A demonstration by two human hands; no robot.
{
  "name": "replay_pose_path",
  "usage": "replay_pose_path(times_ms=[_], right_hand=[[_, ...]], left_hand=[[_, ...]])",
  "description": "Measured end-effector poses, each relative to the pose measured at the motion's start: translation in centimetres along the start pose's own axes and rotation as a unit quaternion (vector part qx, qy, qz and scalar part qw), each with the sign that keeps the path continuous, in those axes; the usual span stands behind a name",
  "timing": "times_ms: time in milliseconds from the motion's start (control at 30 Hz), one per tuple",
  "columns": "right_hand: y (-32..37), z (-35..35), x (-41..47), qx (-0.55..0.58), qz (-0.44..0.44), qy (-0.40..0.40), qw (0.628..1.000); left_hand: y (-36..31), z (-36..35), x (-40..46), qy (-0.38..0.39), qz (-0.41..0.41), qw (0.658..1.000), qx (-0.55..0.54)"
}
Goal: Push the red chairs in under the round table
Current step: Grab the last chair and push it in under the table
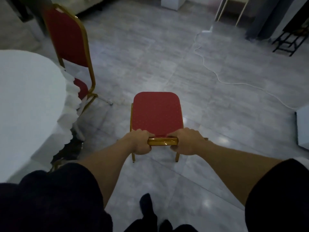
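Hands, left hand [141, 142] and right hand [187, 142], clench the top rail of one red chair [156, 113] well apart from the round table [30, 91], while another chair [66, 39] sits tucked in.

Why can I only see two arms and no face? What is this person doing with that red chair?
The camera sits on the person's head and looks forward and down, so you see what they see: their own arms, not their face. The left hand and the right hand both grip the gold metal top bar of a red padded chair with a gold frame, which stands on the grey tiled floor, out in the open. On the left is the round table with a white frilled cloth. A second red chair already has its seat tucked partly under that cloth. A thin white cable lies across the floor on the right.
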State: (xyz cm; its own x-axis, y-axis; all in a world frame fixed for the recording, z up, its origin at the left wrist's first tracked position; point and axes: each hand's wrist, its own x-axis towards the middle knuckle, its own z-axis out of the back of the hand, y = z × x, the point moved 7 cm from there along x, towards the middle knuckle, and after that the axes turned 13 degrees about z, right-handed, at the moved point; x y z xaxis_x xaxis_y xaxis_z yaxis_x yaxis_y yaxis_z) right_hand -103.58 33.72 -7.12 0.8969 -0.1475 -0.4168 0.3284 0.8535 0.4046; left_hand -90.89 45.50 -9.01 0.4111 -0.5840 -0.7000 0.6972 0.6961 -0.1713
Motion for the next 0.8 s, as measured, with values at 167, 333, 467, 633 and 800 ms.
replay_pose_path(times_ms=[167,333,467,633,800], right_hand=[[-1.2,-0.7,1.1,-0.017,0.038,0.036,0.998],[-2.1,0.1,1.8,-0.051,0.095,0.048,0.993],[-4.5,1.2,1.5,-0.085,0.152,0.063,0.983],[-7.5,2.9,1.0,-0.142,0.231,0.089,0.958],[-8.6,3.9,2.1,-0.156,0.272,0.11,0.943]], left_hand=[[-0.1,0.1,0.2,0.001,0.035,0.999,0.036],[-1.5,0.8,-0.7,-0.027,0.072,0.997,0.018],[-4.7,0.0,-1.6,-0.04,0.11,0.993,-0.024],[-8.9,-1.8,-1.9,-0.045,0.146,0.983,-0.1],[-9.6,-2.6,-0.8,-0.044,0.183,0.972,-0.141]])
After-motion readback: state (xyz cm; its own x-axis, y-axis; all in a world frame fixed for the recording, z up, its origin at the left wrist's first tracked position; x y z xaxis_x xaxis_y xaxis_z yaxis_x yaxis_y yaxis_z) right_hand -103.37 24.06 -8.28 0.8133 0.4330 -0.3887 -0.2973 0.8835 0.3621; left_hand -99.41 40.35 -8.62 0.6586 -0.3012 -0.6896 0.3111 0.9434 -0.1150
